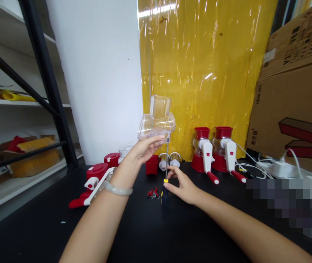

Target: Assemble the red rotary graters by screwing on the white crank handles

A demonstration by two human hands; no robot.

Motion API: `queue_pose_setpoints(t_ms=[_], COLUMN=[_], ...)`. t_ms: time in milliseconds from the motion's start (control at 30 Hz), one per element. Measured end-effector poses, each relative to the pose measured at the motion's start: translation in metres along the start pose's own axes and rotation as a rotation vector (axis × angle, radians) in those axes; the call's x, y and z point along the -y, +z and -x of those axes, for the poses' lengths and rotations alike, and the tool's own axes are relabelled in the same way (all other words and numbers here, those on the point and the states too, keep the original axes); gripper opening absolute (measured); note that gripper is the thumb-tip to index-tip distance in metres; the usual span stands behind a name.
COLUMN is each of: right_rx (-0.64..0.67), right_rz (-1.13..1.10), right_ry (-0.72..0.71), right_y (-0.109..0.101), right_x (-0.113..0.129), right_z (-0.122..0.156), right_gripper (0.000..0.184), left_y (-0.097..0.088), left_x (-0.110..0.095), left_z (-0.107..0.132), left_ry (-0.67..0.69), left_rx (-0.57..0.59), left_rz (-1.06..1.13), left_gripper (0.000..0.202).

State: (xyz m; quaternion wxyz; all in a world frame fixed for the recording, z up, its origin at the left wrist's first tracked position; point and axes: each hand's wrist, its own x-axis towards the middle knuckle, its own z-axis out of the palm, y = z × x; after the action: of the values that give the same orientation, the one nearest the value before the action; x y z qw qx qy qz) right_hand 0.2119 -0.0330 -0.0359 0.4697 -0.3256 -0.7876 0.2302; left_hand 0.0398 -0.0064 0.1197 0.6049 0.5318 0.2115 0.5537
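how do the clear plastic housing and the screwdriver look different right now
The clear plastic housing is see-through and bulky; the screwdriver is slim, with a metal shaft and a dark-and-yellow handle. The housing is held up by the left hand; the screwdriver is below it, shaft upward, by the right hand. Both are near the hands.
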Motion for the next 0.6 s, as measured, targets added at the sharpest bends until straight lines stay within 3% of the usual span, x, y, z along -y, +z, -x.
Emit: queue_pose_setpoints(t_ms=[167, 267, 367, 600], right_rx=[0.046, -0.015, -0.053, 0.137], right_rz=[-0.060, 0.031, 0.038, -0.134], right_ry=[-0.049, 0.025, 0.004, -0.004], right_y=[0.0016, 0.0017, -0.0004, 0.0054], right_x=[0.0008, 0.0039, 0.0053, 0.0067], right_z=[0.0004, -0.0004, -0.0007, 0.0017], right_gripper=[0.056, 0.055, 0.057, 0.061], left_y=[0.0000, 0.0003, -0.0001, -0.0006], left_x=[-0.0005, -0.0011, -0.0011, -0.0003], left_z=[-0.0001, 0.0002, 0.0000, -0.0004], left_ry=[-0.005, -0.001, 0.009, 0.013], left_rx=[-0.019, -0.019, -0.010, 0.006], left_rz=[-0.007, -0.015, -0.024, 0.001], left_gripper=[0.019, 0.020, 0.020, 0.021])
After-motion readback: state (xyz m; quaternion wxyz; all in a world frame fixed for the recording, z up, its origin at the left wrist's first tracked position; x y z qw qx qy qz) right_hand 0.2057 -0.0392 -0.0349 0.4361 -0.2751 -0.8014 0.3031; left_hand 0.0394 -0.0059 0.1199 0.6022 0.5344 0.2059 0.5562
